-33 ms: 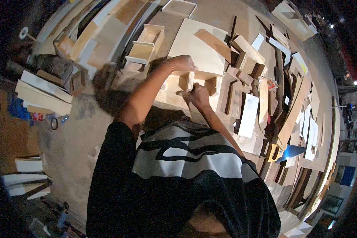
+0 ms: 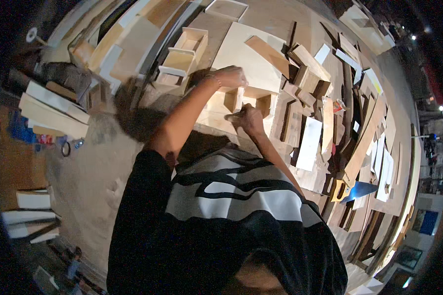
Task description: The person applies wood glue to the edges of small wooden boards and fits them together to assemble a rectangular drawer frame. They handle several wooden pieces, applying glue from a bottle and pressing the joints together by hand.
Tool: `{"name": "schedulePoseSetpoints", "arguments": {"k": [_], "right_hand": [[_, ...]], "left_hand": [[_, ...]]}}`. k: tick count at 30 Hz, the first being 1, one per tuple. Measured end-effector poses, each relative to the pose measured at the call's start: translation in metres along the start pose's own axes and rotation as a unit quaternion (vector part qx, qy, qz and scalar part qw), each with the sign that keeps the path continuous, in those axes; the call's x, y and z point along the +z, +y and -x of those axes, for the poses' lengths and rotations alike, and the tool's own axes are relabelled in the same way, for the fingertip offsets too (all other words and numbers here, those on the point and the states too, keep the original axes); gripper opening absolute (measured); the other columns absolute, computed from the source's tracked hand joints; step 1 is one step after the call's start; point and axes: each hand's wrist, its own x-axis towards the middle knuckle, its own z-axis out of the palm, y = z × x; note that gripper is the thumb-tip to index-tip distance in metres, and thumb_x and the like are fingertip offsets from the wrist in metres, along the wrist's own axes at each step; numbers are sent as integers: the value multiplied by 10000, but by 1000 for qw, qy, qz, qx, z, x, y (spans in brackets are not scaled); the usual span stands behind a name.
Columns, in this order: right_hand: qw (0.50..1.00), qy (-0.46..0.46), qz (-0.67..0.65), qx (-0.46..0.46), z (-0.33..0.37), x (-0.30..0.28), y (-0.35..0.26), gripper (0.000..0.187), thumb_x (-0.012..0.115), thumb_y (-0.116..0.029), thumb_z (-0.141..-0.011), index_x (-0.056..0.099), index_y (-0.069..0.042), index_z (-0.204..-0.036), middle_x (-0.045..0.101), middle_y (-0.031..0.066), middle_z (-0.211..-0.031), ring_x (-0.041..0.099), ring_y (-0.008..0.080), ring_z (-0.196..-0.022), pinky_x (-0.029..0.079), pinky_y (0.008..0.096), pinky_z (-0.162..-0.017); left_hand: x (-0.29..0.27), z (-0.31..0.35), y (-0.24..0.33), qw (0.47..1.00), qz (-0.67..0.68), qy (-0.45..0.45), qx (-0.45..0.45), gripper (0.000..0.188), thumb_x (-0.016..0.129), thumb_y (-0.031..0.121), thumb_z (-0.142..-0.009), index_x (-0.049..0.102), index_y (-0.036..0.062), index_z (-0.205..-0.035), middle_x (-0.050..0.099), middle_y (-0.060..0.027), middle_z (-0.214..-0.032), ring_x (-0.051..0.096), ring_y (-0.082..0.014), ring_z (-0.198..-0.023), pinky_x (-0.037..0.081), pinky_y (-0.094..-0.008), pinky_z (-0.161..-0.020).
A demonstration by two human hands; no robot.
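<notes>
I am bent over a small open wooden box (image 2: pixel 261 101) that lies on a large plywood sheet (image 2: pixel 246 54) on the floor. My left hand (image 2: pixel 230 77) reaches out and grips the box's far upper edge. Close to the box's near side, my right hand (image 2: pixel 250 120) is closed around a thin, dark tool (image 2: pixel 231 117) whose tip points left along the wood. What kind of tool it is cannot be made out. My black and grey shirt fills the lower middle of the view.
Several open wooden drawer boxes (image 2: pixel 182 54) stand to the upper left. Boards and offcuts (image 2: pixel 325 118) are scattered on the right, with a white panel (image 2: pixel 310 142) and a yellow-handled hand saw (image 2: pixel 352 191). Stacked planks (image 2: pixel 54 110) and a small ring (image 2: pixel 65 148) lie left.
</notes>
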Motion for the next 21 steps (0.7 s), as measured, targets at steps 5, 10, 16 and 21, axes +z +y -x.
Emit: {"name": "schedulePoseSetpoints", "arguments": {"k": [5, 10, 16, 21], "right_hand": [[938, -103, -321, 84, 24, -28, -28, 202, 507, -161, -826, 548, 34, -790, 585, 135, -642, 547, 200, -515, 437, 301, -471], [993, -55, -57, -88, 44, -17, 4, 293, 470, -147, -802, 556, -5, -1044, 607, 171, -838, 590, 275, -702, 473, 341, -624], [989, -51, 82, -113, 57, -8, 18, 277, 469, -52, -737, 549, -51, -1003, 569, 220, -819, 562, 377, -680, 470, 409, -591], [983, -80, 165, -32, 57, 7, 24, 394, 457, -80, -759, 466, -104, -1152, 562, 196, -781, 579, 355, -676, 474, 423, -570]], "left_hand": [[21, 12, 4, 973, -42, 226, 31, 255, 500, 238, -782, 576, -1, -734, 587, -178, -701, 581, -332, -690, 442, -421, -673], [50, 82, 17, 911, 46, 409, 33, 160, 504, 111, -789, 599, 3, -859, 598, -179, -797, 585, -319, -772, 455, -390, -702], [126, 177, 7, 917, -94, 370, -116, 249, 490, 94, -774, 564, 43, -1006, 545, -140, -962, 503, -299, -911, 412, -383, -793], [129, 169, 16, 858, -301, 326, -260, 375, 504, 148, -777, 498, 67, -1143, 495, -136, -1016, 436, -276, -1012, 349, -401, -863]]}}
